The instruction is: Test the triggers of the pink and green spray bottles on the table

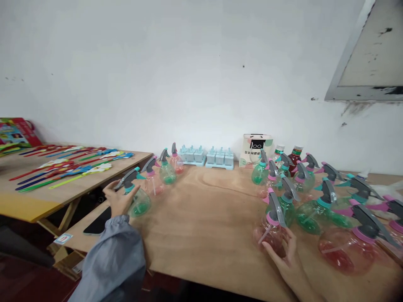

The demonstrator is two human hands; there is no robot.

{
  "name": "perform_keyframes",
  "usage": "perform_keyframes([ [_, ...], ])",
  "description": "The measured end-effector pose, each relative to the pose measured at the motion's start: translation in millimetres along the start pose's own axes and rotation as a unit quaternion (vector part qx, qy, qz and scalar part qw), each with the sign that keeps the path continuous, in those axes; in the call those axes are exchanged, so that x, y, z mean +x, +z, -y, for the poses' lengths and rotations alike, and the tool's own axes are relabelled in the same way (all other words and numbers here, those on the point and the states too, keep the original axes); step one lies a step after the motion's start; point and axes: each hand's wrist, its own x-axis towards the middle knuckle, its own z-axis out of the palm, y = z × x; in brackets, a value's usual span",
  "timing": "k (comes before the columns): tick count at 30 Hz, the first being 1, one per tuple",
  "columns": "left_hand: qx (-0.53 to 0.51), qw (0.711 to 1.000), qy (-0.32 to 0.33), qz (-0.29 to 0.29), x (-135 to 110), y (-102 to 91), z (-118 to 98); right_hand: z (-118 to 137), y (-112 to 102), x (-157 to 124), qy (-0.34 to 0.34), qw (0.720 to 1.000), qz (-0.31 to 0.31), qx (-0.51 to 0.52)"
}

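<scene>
My left hand point(119, 200) is closed around the neck of a green spray bottle point(140, 204) with a grey and teal trigger head, standing on the left part of the table. Just behind it are a pink spray bottle point(154, 184), another green one point(167, 172) and a smaller-looking pink one point(176, 162), in a row. On the right, my right hand point(285, 253) has its thumb and fingers around the body of a pink spray bottle point(267, 235) with a grey and pink head. Beside that bottle stand several more green and pink spray bottles point(315, 212).
Light-blue ice-pop moulds point(219, 158) and a paper bag point(255, 151) stand by the wall. A dark-red bottle point(295, 156) is behind the spray bottles. A phone point(97, 222) lies near my left forearm. Colourful long plastic toys point(66, 165) cover the adjoining left table point(28, 206).
</scene>
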Motion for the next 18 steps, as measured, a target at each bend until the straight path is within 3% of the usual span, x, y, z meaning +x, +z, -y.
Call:
perform_keyframes([
  [3,-0.042,0.987,0.024,-0.154,-11.3,-4.5,-1.8,-1.8,-1.7,-1.0,0.006,1.0,0.017,-0.011],
  [5,-0.057,0.954,0.089,-0.28,-26.2,-5.6,-20.1,0.4,-3.0,-2.1,0.006,0.999,0.044,-0.021],
  [7,-0.065,0.937,0.157,-0.306,-51.1,-3.7,-55.0,5.8,-3.1,-4.4,-0.002,0.997,0.077,-0.031],
  [8,-0.094,0.942,0.186,-0.262,-67.7,-1.5,-77.7,9.3,-2.2,-5.9,-0.007,0.995,0.094,-0.038],
  [9,-0.146,0.952,0.214,-0.164,-86.8,1.4,-102.6,13.0,-0.6,-7.7,-0.014,0.993,0.111,-0.046],
  [10,-0.194,0.951,0.241,-0.011,-107.6,5.2,-128.6,16.9,1.9,-9.3,-0.02,0.99,0.128,-0.055],
  [11,-0.228,0.929,0.253,0.143,-129.1,9.7,-154.3,20.8,5.4,-10.7,-0.026,0.988,0.142,-0.062],
  [13,-0.277,0.866,0.235,0.342,-169.9,20.3,-199.5,29.2,14.7,-11.4,-0.038,0.984,0.163,-0.067],
  [15,-0.31,0.811,0.186,0.461,-201.8,32.4,-231.7,39.5,24.4,-7.7,-0.053,0.98,0.179,-0.063],
  [18,-0.351,0.752,0.084,0.552,-224.6,51.3,-253.3,57.8,28.2,6.9,-0.085,0.969,0.217,-0.078],
])
